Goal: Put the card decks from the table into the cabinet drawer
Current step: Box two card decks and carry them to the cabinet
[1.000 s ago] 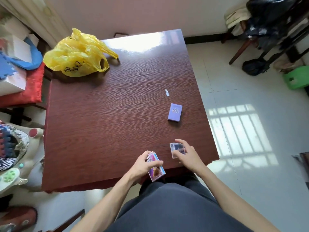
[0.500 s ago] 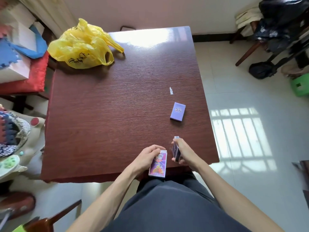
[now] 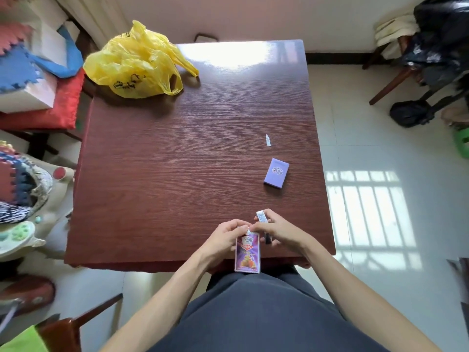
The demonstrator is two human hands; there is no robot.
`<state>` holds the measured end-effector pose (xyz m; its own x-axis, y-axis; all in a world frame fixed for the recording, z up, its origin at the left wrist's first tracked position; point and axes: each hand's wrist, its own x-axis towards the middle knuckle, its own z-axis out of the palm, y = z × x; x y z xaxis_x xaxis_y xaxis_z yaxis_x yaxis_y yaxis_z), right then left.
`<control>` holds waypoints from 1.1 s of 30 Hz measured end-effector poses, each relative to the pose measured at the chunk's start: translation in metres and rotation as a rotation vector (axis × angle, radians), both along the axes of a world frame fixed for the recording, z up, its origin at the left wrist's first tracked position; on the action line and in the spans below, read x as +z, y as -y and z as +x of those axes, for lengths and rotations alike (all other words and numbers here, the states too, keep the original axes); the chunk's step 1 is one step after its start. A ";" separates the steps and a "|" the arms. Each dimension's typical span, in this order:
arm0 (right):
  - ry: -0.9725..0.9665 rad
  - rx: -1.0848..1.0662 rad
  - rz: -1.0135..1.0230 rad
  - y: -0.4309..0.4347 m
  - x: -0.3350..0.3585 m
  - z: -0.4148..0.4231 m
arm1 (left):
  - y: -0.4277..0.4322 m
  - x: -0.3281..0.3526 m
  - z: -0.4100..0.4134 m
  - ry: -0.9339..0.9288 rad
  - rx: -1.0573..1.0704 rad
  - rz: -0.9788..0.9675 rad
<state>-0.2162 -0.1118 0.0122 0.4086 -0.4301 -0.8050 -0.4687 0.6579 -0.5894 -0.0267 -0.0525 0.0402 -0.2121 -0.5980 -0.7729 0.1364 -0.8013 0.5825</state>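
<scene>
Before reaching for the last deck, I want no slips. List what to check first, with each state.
1. Left hand grip on the colourful deck: ok.
2. Right hand grip on the dark deck: ok, though mostly hidden.
3. Purple deck lying flat on the table, clear to pick up: ok.
4. A free hand for it: not ok, both full.
5. Cabinet drawer open: cannot tell, out of view.

Yellow plastic bag point(image 3: 137, 64) near a paper scrap point(image 3: 267, 141).
</scene>
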 end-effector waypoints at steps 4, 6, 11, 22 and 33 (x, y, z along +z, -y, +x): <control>-0.042 0.068 -0.025 0.000 0.000 -0.004 | -0.002 -0.002 0.007 -0.098 0.018 0.145; -0.040 0.105 -0.011 -0.002 0.001 -0.007 | -0.004 -0.004 0.008 -0.115 0.004 0.166; -0.022 0.071 0.102 -0.012 0.001 -0.013 | -0.013 -0.010 0.003 -0.139 -0.028 0.178; -0.081 0.089 0.164 -0.029 -0.010 -0.029 | -0.029 -0.021 -0.002 -0.224 -0.029 0.216; -0.061 0.101 0.117 -0.031 -0.015 -0.033 | -0.030 -0.022 -0.001 -0.193 -0.060 0.181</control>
<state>-0.2489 -0.0805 -0.0024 0.3932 -0.2911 -0.8721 -0.5685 0.6686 -0.4794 -0.0281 -0.0223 0.0182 -0.3971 -0.4353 -0.8080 0.1800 -0.9002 0.3966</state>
